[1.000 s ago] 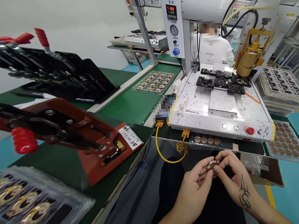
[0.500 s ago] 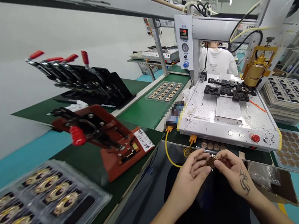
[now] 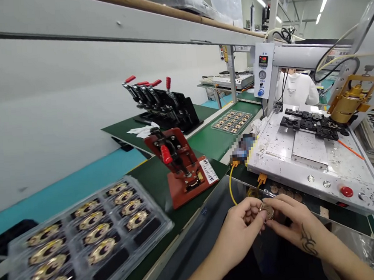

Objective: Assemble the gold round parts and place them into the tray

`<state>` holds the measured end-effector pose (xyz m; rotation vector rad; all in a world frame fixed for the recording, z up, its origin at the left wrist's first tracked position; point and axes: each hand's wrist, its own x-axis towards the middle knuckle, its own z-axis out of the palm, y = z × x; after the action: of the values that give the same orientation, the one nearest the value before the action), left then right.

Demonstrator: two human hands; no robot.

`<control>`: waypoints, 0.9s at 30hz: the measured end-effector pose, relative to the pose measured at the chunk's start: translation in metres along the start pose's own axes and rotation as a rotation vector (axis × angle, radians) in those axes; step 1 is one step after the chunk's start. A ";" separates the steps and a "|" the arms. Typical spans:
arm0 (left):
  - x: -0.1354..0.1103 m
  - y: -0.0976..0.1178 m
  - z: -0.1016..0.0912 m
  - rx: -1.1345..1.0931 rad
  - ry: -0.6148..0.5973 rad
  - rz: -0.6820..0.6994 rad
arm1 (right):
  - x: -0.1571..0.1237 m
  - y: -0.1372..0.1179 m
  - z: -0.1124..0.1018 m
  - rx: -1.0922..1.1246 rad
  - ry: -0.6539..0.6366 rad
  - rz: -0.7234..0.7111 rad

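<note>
Low in front of me, a small round gold-rimmed metal part [image 3: 267, 211] with a brownish face sits between my two hands. My left hand [image 3: 243, 230] pinches it, the thumb pressed on its near left edge and the other fingers curled behind. My right hand [image 3: 293, 220] holds its right side, index finger along the top edge and thumb below. Fingers hide part of the rim. Just beyond, several round brown discs [image 3: 282, 192] lie in a row under the front of a white bench machine [image 3: 309, 150].
A red toggle-clamp fixture [image 3: 185, 170] stands left of centre. Near left lies a clear tray [image 3: 165, 226] of gold ring-shaped parts; another such tray [image 3: 232, 122] is farther back. Black clamp fixtures [image 3: 165, 103] stand behind. A yellow cable [image 3: 231, 188] hangs beside the machine. Beyond it sits a person in white [image 3: 298, 87].
The view has swung left, so the scene sits farther right. My left thumb and fingers have closed on the round part; my right thumb has moved off its face to the lower edge.
</note>
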<state>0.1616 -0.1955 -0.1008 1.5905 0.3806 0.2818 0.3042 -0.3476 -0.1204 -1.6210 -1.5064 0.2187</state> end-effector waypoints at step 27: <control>0.060 0.164 -0.251 0.541 0.883 0.503 | 0.139 0.017 0.051 -0.014 0.092 -0.093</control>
<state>0.1261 0.0527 0.0740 2.0158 0.7694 1.3845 0.3168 -0.1997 -0.1033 -1.5472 -1.5120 0.0811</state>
